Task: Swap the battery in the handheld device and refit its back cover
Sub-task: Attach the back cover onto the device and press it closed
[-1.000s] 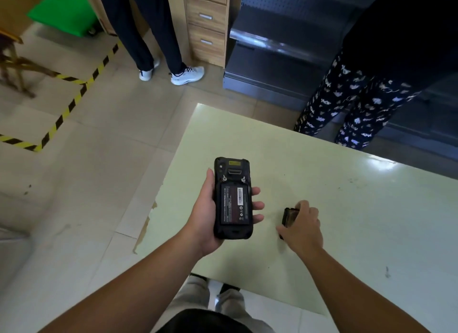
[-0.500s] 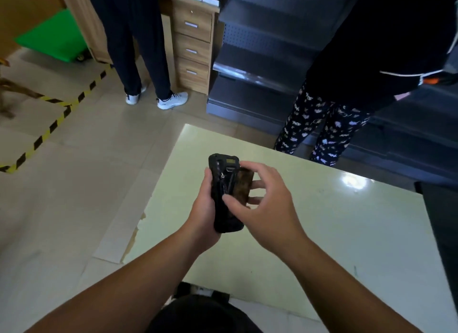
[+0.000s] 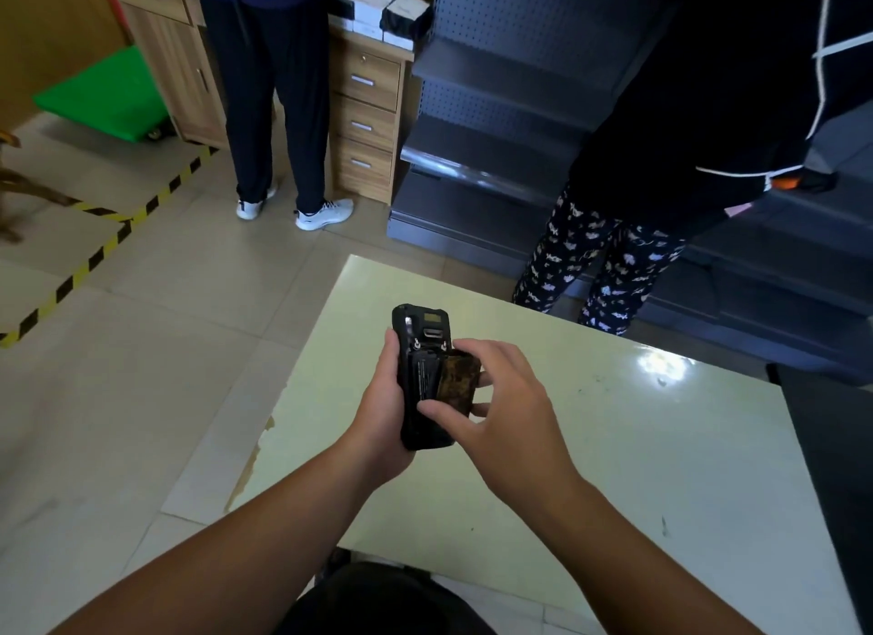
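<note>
My left hand (image 3: 378,417) grips a black handheld device (image 3: 418,351) from its left side, back facing up, above the pale green table (image 3: 614,469). The battery (image 3: 423,379) shows in the open bay. My right hand (image 3: 500,407) holds the back cover (image 3: 458,381), a dark piece with a brownish inner face, tilted against the right edge of the bay. The thumb rests on the device's lower back and the fingers wrap the cover's right side.
Two people stand close: one in patterned trousers (image 3: 595,266) at the table's far edge, one in dark trousers and white shoes (image 3: 283,114) by wooden drawers (image 3: 366,124). Dark metal shelving (image 3: 496,138) is behind. Yellow-black tape (image 3: 94,256) marks the floor at left.
A second ago my right hand was on the cover lying on the table. It lifted the cover and brought it to the device, where it now leans on the battery bay.
</note>
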`<state>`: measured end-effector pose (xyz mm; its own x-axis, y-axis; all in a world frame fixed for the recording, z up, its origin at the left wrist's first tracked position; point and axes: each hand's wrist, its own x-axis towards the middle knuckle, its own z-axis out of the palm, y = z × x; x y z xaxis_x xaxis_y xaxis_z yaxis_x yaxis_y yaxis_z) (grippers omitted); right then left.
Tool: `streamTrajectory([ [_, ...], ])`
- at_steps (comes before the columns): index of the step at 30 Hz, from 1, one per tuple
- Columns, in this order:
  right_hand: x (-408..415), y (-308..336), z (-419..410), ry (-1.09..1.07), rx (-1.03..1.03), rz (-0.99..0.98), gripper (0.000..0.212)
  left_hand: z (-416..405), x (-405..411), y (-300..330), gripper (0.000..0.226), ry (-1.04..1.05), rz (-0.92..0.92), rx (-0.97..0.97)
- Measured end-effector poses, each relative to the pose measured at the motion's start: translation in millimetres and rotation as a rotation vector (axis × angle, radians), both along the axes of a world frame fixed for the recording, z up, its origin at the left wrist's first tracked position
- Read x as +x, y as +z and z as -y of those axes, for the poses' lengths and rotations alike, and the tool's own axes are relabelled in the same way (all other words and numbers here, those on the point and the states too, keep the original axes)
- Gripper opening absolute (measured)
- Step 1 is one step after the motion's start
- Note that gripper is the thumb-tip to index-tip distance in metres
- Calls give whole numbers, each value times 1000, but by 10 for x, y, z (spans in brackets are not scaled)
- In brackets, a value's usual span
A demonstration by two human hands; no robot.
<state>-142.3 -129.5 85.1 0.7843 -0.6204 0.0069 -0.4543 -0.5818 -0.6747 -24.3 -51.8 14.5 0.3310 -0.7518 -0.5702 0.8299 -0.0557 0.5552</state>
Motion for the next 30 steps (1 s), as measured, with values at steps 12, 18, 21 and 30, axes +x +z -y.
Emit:
streamTrajectory([
  [12,-29,29,9,-22,-143,43,57,89,-13,46,82,93,-4,1],
  [18,-12,-29,128,18,-78,-53,57,72,43,84,73,-93,116,68],
  [21,-64,-92,98,45,-150,-52,62,59,38,109,70,-141,92,79],
  [30,-150,-186,3,55,-176,7,70,54,-75,100,76,-43,-126,4],
])
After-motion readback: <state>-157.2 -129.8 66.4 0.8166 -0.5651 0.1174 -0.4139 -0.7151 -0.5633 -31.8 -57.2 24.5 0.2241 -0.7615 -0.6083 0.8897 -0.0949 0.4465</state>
